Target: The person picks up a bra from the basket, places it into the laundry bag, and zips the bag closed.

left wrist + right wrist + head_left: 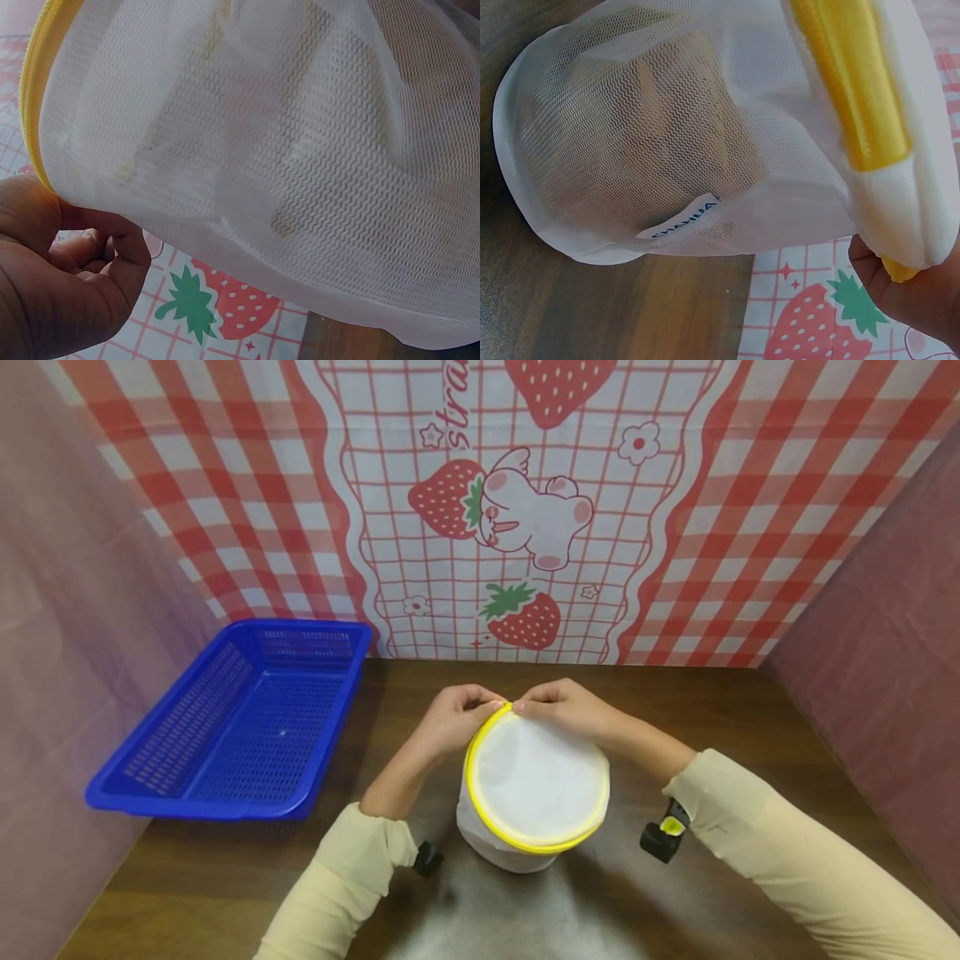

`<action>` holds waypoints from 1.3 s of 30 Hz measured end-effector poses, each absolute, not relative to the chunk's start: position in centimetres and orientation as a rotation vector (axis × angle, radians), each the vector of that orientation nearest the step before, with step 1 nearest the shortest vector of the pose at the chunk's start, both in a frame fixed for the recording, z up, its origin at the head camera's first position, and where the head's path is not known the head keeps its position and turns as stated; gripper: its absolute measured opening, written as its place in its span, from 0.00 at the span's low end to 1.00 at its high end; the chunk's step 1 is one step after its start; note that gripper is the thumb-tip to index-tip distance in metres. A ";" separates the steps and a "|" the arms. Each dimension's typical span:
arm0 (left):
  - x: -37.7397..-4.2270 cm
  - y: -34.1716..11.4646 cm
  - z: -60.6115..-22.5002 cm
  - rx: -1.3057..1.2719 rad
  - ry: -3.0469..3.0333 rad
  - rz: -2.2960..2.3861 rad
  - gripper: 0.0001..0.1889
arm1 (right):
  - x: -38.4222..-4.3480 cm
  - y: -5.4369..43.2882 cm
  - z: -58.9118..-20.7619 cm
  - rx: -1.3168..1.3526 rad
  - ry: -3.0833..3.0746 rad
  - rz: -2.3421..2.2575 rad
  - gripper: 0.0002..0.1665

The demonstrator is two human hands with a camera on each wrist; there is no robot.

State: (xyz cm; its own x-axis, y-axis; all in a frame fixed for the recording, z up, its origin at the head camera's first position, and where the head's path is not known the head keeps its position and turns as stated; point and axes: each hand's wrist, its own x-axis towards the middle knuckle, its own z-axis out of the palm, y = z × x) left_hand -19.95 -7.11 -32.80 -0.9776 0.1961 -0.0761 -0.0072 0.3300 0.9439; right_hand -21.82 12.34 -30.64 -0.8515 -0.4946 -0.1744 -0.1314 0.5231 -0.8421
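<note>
A round white mesh laundry bag [543,777] with a yellow zipper [855,90] around its top rim stands on the table. At the far side of that rim, my left hand [453,718] pinches the zipper edge between thumb and fingers. Right beside it, my right hand [566,706] grips the same edge, thumb on top. The fingertips of both hands nearly meet there. A white label [686,217] with blue letters hangs on the mesh side in the right wrist view. Whatever the hands pinch exactly, perhaps a zipper pull, is too small to tell.
To the left sits a blue plastic basket [330,760] with slotted walls. The brown wooden table [720,710] ends at a checked strawberry cloth [637,527] hung behind it. Pinkish curtains [885,568] stand on both sides.
</note>
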 end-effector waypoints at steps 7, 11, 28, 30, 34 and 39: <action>-19.9 -7.2 -33.0 0.168 2.413 1.723 0.12 | -21.9 12.5 -31.0 -0.461 2.369 -1.280 0.20; -20.0 -7.2 -33.0 0.186 2.425 1.716 0.12 | -21.9 12.6 -31.1 -0.448 2.352 -1.301 0.20; -20.2 -7.0 -33.0 0.179 2.413 1.715 0.11 | -21.8 12.5 -30.4 -0.542 2.366 -1.251 0.19; -20.1 -7.0 -33.0 0.179 2.415 1.715 0.11 | -21.9 12.5 -30.5 -0.534 2.365 -1.251 0.19; -20.0 -7.1 -33.0 0.172 2.416 1.715 0.11 | -21.9 12.6 -30.7 -0.528 2.378 -1.239 0.19; -20.0 -7.1 -33.0 0.180 2.417 1.725 0.11 | -21.9 12.7 -30.7 -0.528 2.381 -1.236 0.19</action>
State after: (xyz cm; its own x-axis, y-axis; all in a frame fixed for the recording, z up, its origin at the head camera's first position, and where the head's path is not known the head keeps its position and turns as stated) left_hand -19.98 -7.06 -33.00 -0.9789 0.1936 -0.0652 0.0014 0.3252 0.9456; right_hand -21.86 12.70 -30.72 -0.8468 -0.5013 -0.1776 -0.1432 0.5366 -0.8316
